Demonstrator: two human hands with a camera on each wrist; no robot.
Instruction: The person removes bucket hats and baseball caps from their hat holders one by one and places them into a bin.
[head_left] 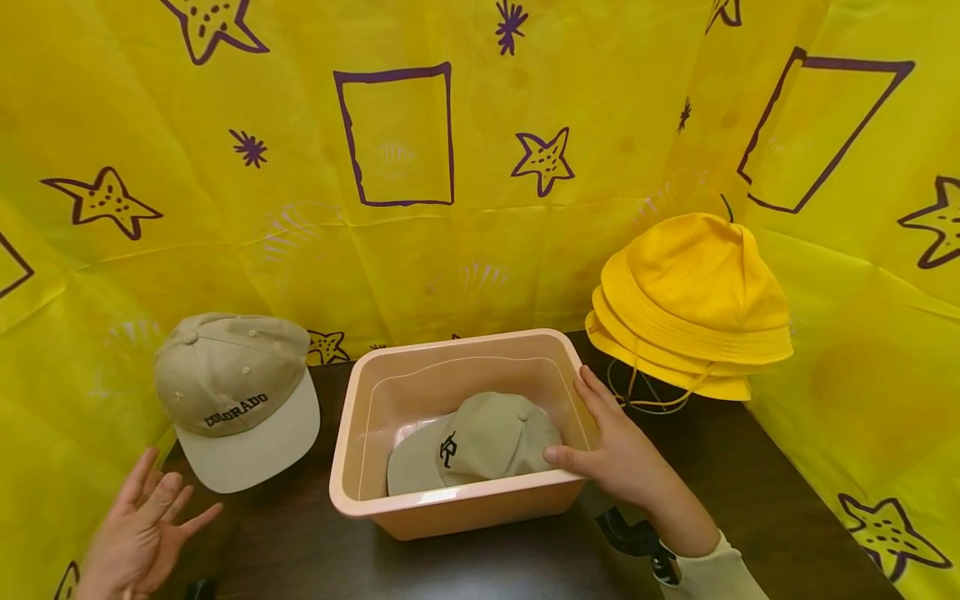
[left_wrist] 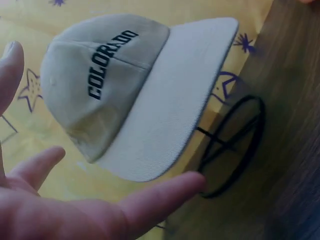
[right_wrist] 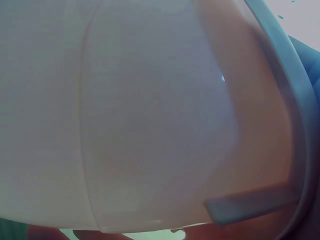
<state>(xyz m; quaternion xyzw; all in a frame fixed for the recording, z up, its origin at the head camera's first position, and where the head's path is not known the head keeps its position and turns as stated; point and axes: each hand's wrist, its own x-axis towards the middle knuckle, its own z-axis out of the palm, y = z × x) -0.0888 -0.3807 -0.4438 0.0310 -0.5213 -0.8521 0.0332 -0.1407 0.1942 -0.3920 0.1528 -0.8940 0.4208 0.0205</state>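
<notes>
A pale pink plastic bin [head_left: 427, 518] stands mid-table. Inside it lies a beige cap [head_left: 495, 437] with a black emblem, its brim toward the left. My right hand [head_left: 618, 454] rests on the bin's right rim, its fingers laid along the rim and the thumb reaching over the front corner beside the cap. The bin's wall [right_wrist: 155, 110] fills the right wrist view. At the left, my left hand [head_left: 142, 525] is held with spread fingers, palm up, just below a beige cap [head_left: 236, 383] lettered COLORADO. That cap sits raised, tilted forward, over a black wire stand [left_wrist: 257, 150].
Several yellow bucket hats [head_left: 690, 292] are stacked on a wire stand [head_left: 656, 404] at the right back, close to the bin. A yellow patterned cloth [head_left: 480, 267] surrounds the dark wooden table [head_left: 315, 550].
</notes>
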